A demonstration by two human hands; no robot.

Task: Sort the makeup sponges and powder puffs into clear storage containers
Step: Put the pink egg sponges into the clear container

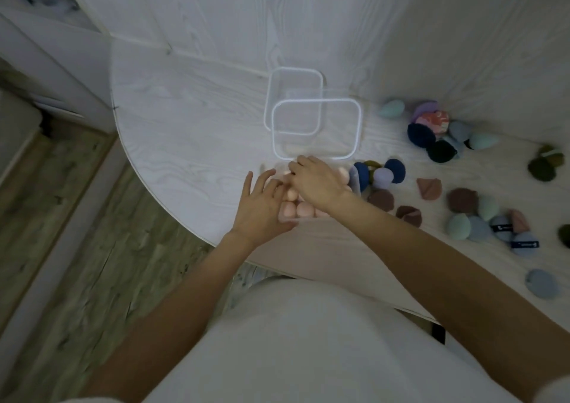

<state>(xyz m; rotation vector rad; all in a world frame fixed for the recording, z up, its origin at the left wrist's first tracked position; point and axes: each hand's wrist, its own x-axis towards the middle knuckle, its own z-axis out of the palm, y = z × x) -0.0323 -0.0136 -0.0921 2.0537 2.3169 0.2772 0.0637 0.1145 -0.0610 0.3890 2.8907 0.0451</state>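
Here my left hand [262,205] lies open while my right hand [317,183], fingers bent, presses the light, squashy pink sponges [296,209] down, best pinched gently at their sides.

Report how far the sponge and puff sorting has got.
Done: a batch of peach sponges sits in the clear container at the table edge. In hand: both the left hand and right hand are over that container, arranging them. Left: the blue, green, brown and purple puffs and sponges scattered to the right, and two clear lids lying unused.
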